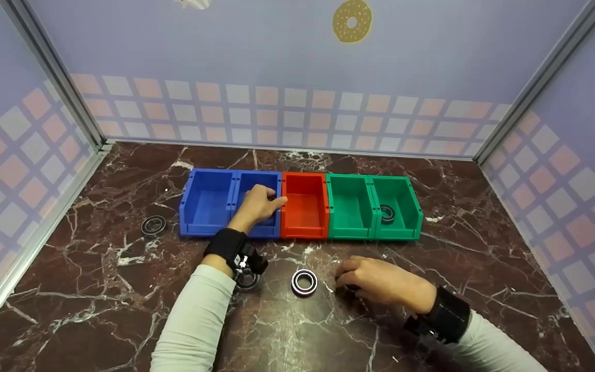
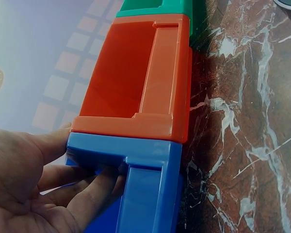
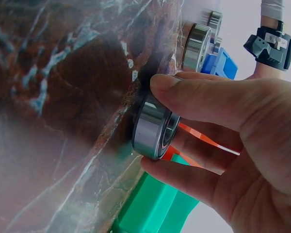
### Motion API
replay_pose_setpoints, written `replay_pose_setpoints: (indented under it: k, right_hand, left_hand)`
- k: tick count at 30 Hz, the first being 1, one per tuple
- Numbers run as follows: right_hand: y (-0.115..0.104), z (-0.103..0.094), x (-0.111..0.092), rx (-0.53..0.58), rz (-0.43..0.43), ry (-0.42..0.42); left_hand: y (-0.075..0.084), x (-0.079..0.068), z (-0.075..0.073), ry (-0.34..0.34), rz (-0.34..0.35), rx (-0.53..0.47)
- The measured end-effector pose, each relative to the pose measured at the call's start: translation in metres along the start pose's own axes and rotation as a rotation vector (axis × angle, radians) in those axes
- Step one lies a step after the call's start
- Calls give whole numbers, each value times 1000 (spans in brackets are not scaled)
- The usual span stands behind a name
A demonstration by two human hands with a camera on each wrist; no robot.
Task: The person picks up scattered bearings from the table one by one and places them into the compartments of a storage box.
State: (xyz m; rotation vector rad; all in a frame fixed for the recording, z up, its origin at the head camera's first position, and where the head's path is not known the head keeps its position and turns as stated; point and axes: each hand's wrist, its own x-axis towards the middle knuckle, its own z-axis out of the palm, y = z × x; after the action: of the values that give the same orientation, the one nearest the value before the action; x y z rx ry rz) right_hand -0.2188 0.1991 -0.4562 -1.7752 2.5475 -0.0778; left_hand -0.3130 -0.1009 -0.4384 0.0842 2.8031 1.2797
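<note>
In the head view my left hand (image 1: 257, 206) reaches into the second blue bin (image 1: 259, 231). Its thumb lies over the divider beside the red bin (image 1: 305, 231); in the left wrist view the fingers (image 2: 94, 194) curl inside the blue wall, gripping it. Whether anything lies deeper in that bin is hidden. My right hand (image 1: 375, 279) pinches a ball bearing (image 3: 153, 126) on edge between thumb and fingers, low over the table. Another bearing (image 1: 304, 282) lies flat left of that hand, and one more (image 1: 247, 279) is partly hidden under my left wrist.
A thin bearing (image 1: 154, 225) lies left of the bin row. The leftmost blue bin (image 1: 206, 230) and two green bins stand in line with the others; a bearing (image 1: 387, 214) leans in the rightmost green bin (image 1: 401, 233). Patterned walls (image 1: 297, 111) enclose the marble-look table (image 1: 122, 310).
</note>
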Motion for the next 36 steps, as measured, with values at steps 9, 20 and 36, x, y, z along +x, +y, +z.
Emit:
replay_pose_setpoints:
  k: [9,20,36]
  right_hand:
    - [-1,-6,0,2,6,-1]
    - [-3,-15,-1,4,18,-23]
    - [-3,-25,1,-18,-3,34]
  left_hand:
    - [-2,2,-1,10,23,17]
    - [-1,2,0,0,9,-12]
    - [-3,2,0,12,31,-12]
